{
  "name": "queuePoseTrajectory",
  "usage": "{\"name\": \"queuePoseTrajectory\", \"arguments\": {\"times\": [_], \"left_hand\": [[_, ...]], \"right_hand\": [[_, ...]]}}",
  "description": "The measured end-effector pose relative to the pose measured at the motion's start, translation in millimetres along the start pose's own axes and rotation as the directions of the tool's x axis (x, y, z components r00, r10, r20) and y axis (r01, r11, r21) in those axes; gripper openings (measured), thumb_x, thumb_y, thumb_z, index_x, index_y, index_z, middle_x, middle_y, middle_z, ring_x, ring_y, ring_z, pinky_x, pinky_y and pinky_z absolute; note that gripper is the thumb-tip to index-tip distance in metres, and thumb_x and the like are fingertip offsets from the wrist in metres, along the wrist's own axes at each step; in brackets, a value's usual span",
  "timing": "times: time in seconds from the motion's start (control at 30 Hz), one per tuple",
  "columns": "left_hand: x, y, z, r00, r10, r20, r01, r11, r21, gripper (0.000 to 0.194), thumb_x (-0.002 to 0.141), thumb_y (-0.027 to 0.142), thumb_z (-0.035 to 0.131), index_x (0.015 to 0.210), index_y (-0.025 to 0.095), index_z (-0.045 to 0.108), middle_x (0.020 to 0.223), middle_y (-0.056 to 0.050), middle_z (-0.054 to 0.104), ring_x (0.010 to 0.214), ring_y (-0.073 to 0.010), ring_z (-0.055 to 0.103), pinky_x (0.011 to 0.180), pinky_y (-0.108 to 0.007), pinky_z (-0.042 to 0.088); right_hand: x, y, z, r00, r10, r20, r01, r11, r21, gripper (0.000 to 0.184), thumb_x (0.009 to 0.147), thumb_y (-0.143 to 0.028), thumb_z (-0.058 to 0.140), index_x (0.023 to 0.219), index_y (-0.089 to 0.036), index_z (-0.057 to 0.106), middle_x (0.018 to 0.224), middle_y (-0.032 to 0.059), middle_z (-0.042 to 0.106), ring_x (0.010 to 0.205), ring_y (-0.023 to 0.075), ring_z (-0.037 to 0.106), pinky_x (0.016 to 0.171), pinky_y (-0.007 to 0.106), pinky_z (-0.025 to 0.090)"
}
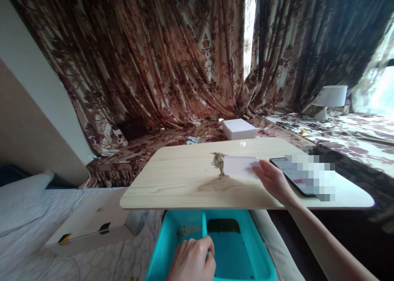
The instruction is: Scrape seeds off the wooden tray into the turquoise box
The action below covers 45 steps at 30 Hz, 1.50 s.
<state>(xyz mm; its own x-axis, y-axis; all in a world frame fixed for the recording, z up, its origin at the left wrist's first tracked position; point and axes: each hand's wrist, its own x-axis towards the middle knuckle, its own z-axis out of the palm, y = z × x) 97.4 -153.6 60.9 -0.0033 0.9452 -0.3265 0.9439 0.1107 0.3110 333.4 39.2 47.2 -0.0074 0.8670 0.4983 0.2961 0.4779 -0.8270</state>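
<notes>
My right hand [273,180] grips a flat white scraper-like card [240,166] by its right end, its left edge against a small pile of greenish-brown seeds or grains [219,162] on the pale wooden tabletop [172,178]. Below the table's near edge, my left hand [195,258] is closed with curled fingers beside the divider of a turquoise plastic bin [267,260]. What those fingers hold, if anything, is hidden. Dark green grains [223,225] lie at the far end of the bin's right compartment. Sparse pale and dark bits [189,231] show in the left one.
A tablet or phone [292,176], partly blurred out, lies right of my right hand. Behind the table sit a white box [239,129] and a crumpled cloth [192,140]. A large flat carton [92,215] rests on the bed at left. A white lamp [332,96] stands far right.
</notes>
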Motion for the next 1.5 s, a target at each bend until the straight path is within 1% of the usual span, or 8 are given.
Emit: {"name": "queuePoseTrajectory", "arguments": {"times": [0.1,0.23,0.47,0.6,0.93,1.23,1.37,1.5], "left_hand": [[1,0,-0.1,1.0,0.003,0.01,-0.003,1.0,-0.001,0.028,0.084,0.019,0.041,0.093,0.029,0.065,0.094,-0.001,0.069,0.093,-0.0213,0.062,0.083,-0.03,0.043],[3,-1,-0.4,1.0,-0.007,0.023,0.007,1.0,0.011,0.028,0.083,0.019,0.042,0.095,0.029,0.066,0.095,-0.001,0.069,0.093,-0.0217,0.062,0.083,-0.03,0.043],[0,1,-1.9,1.0,-0.013,0.022,0.013,1.0,0.009,0.029,0.083,0.019,0.042,0.095,0.029,0.066,0.095,-0.002,0.069,0.093,-0.0208,0.062,0.082,-0.028,0.043],[-1,3,-4.6,1.0,-0.006,0.022,0.006,1.0,0.017,0.03,0.083,0.018,0.042,0.096,0.028,0.067,0.096,-0.002,0.069,0.093,-0.0211,0.062,0.082,-0.028,0.043],[-1,3,-3.6,1.0,-0.015,0.013,0.015,1.0,0.019,0.029,0.083,0.018,0.042,0.095,0.029,0.066,0.096,-0.002,0.069,0.094,-0.022,0.061,0.082,-0.028,0.042],[-3,4,-4.7,1.0,-0.014,0.011,0.014,1.0,0.01,0.03,0.082,0.017,0.041,0.095,0.028,0.066,0.096,-0.002,0.069,0.095,-0.022,0.061,0.083,-0.029,0.042],[-2,3,-3.4,1.0,-0.019,0.019,0.019,1.0,0.017,0.03,0.082,0.017,0.041,0.096,0.029,0.065,0.096,-0.003,0.068,0.095,-0.0215,0.061,0.083,-0.029,0.041],[0,2,-2.7,0.999,-0.021,0.029,0.021,1.0,0.013,0.029,0.082,0.018,0.042,0.096,0.029,0.066,0.096,-0.002,0.068,0.095,-0.0214,0.061,0.083,-0.029,0.041]], "right_hand": [[5,4,2,0.999,0.002,-0.038,-0.004,1.0,-0.027,0.021,0.078,-0.04,0.061,0.086,-0.021,0.065,0.084,0.0069,0.074,0.079,0.0225,0.069,0.074,0.034,0.055],[5,2,-4,0.999,0.022,-0.038,-0.02,0.998,0.057,0.025,0.077,-0.043,0.064,0.09,-0.022,0.064,0.089,0.0073,0.075,0.084,0.0233,0.07,0.078,0.035,0.055],[-12,-4,-23,0.996,0.046,-0.079,-0.042,0.998,0.052,0.035,0.071,-0.055,0.068,0.084,-0.022,0.065,0.089,0.0089,0.075,0.086,0.0252,0.071,0.077,0.035,0.057],[-21,-6,-27,0.991,0.059,-0.121,-0.058,0.998,0.011,0.036,0.07,-0.055,0.067,0.084,-0.022,0.064,0.084,0.0083,0.075,0.083,0.0262,0.071,0.073,0.036,0.058],[-20,-2,-18,0.992,0.032,-0.123,-0.04,0.997,-0.064,0.027,0.075,-0.046,0.063,0.085,-0.021,0.063,0.083,0.0071,0.073,0.077,0.0229,0.069,0.07,0.034,0.056],[-19,-6,-13,0.997,0.029,-0.072,-0.032,0.999,-0.044,0.026,0.076,-0.043,0.061,0.09,-0.021,0.064,0.085,0.0073,0.074,0.081,0.0228,0.07,0.072,0.033,0.056],[-12,-6,-8,0.996,0.017,-0.084,-0.023,0.998,-0.064,0.025,0.076,-0.043,0.06,0.087,-0.021,0.064,0.082,0.0071,0.074,0.079,0.0233,0.069,0.072,0.034,0.055],[-12,-12,-6,0.999,0.018,-0.037,-0.019,1.0,-0.018,0.024,0.076,-0.045,0.06,0.084,-0.022,0.065,0.08,0.0058,0.074,0.079,0.0231,0.07,0.074,0.034,0.055]]}}
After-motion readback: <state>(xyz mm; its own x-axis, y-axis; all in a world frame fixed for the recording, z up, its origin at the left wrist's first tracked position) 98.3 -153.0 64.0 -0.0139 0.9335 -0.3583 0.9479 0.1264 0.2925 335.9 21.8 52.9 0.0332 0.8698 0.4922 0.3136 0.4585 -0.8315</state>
